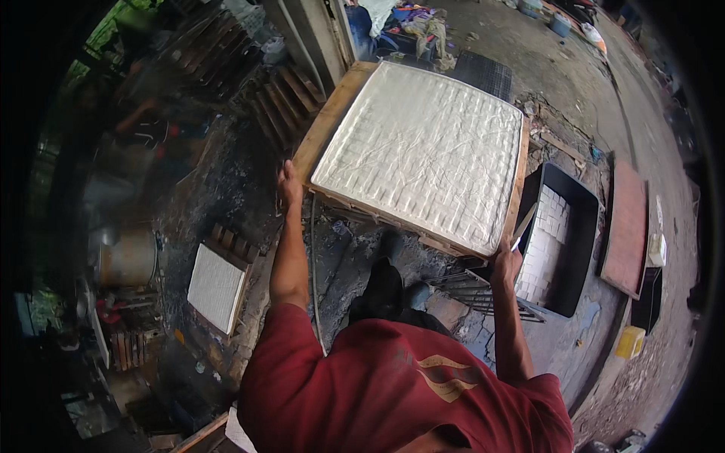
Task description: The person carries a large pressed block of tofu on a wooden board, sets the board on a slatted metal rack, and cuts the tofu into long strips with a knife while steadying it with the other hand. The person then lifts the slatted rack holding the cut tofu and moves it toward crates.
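Note:
A wide wooden board (327,127) lies before me, bearing a large, flat white slab (427,151) under a thin, wrinkled cloth with a grid of ridges showing through. My left hand (289,185) is closed on the board's left near corner. At the right near corner, my right hand (506,264) is closed on the board's edge. A thin, knife-like blade (524,227) sticks up from that hand; its handle is hidden. Just right of the board stands a black tub (580,249) with many white blocks (545,245) in it, resembling cut tofu.
A second white slab (217,288) rests on wooden slats at the lower left. Stacked slatted boards (285,102) stand near a post (313,41). Right of the tub are a reddish board (626,226) and a yellow container (630,342). A metal rack (472,293) sits below the tub.

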`<control>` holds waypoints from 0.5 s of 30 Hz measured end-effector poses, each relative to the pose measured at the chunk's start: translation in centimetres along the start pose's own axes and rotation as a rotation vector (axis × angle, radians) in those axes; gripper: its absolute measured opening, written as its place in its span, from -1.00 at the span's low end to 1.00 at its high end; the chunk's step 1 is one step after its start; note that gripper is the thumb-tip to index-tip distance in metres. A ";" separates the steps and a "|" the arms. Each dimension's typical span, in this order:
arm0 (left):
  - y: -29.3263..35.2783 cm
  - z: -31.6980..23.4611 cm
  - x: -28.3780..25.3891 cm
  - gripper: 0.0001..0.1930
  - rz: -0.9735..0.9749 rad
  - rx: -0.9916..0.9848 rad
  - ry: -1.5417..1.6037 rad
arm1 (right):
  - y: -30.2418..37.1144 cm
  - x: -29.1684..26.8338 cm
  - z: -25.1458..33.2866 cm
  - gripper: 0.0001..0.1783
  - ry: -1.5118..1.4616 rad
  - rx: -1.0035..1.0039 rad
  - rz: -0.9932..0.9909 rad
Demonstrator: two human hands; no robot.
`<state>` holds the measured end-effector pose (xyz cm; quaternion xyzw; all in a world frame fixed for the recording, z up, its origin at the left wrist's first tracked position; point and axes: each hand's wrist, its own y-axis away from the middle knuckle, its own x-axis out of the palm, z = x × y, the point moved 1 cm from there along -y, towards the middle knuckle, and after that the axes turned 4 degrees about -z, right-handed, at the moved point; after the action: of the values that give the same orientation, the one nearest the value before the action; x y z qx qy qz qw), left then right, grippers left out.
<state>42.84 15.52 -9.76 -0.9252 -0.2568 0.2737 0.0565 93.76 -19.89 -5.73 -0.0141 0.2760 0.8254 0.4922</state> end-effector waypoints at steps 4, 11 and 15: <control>0.3 -6.2 -2.1 -0.41 0.219 -0.044 -0.234 | -0.5 -0.9 -0.6 -0.62 -0.272 -0.115 0.037; 12.3 -21.6 5.5 -0.20 0.577 0.824 -0.207 | 0.9 -2.0 1.8 -0.54 -0.033 -0.117 0.095; 15.5 -21.9 7.2 -0.03 0.768 0.751 -0.491 | 3.4 -4.7 2.1 -0.43 -0.301 -0.294 -0.029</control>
<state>66.64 6.58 1.42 -0.7782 0.2055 0.5529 0.2158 93.91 -23.88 -1.08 0.0335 0.0757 0.8424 0.5324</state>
